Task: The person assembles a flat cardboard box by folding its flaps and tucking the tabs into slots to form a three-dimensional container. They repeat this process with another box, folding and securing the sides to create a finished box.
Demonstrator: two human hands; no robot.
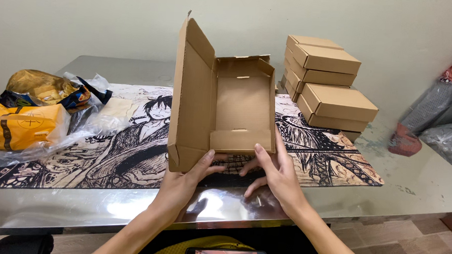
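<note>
An open brown cardboard mailer box (239, 105) stands on the printed black-and-white desk mat (331, 164), its lid raised upright on the left side. My left hand (185, 181) grips the box's near left corner, thumb on the lid flap. My right hand (274, 177) holds the near right corner, thumb against the front wall and fingers spread under it. The inside of the box shows nothing in it.
A stack of several closed cardboard boxes (327, 85) sits at the back right. Clear plastic bags with yellow and orange packets (25, 121) lie at the left. The shiny metal table (416, 186) ends close to me; bundles in plastic (449, 131) lie beyond its right edge.
</note>
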